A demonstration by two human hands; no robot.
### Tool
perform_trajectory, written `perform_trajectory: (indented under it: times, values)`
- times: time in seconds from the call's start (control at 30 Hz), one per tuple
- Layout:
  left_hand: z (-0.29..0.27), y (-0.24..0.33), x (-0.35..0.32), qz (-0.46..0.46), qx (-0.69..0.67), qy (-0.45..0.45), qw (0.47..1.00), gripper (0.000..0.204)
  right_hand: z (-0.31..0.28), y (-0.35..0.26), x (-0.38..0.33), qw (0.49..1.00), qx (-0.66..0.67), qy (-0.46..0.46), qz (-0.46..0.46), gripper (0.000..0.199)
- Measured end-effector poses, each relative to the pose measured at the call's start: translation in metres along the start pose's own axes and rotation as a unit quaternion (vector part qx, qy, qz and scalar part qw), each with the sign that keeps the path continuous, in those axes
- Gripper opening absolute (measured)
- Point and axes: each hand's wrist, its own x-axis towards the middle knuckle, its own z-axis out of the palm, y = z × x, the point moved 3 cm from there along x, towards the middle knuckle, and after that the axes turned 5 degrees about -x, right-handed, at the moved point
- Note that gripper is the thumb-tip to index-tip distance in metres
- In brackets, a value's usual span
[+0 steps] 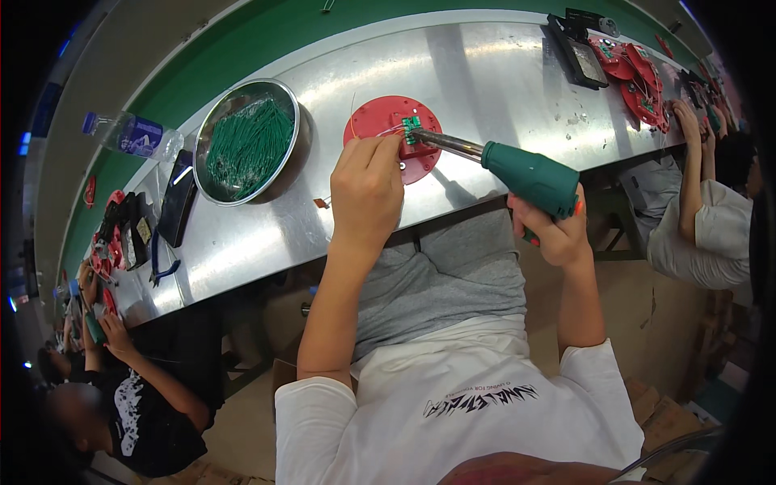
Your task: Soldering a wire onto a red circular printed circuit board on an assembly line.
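1. Head view: the left hand pinches the near edge of a red disc lying on the metal bench, just ahead of its fingertips.
2. The right hand grips a green soldering iron; its long axis runs leftward, tip on the disc's small green board, nearer the left hand.

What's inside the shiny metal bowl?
The metal bowl is filled with a heap of thin green wire pieces. They cover the bottom, so anything lying under them cannot be seen. Only the rim and a bit of the inner wall show.
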Motion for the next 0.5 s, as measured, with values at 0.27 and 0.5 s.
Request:
perform_trajectory:
  times: [0.27, 0.5]
  values:
    - [-0.001, 0.001, -0.003, 0.000, 0.008, 0.001, 1.000, 0.021, -0.006, 0.004, 0.002, 0.993, 0.106, 0.052, -0.002, 0.016]
    - [0.003, 0.005, 0.000, 0.010, 0.001, 0.003, 1.000, 0.021, -0.053, -0.004, 0.009, 0.989, 0.068, 0.120, -0.050, 0.030]
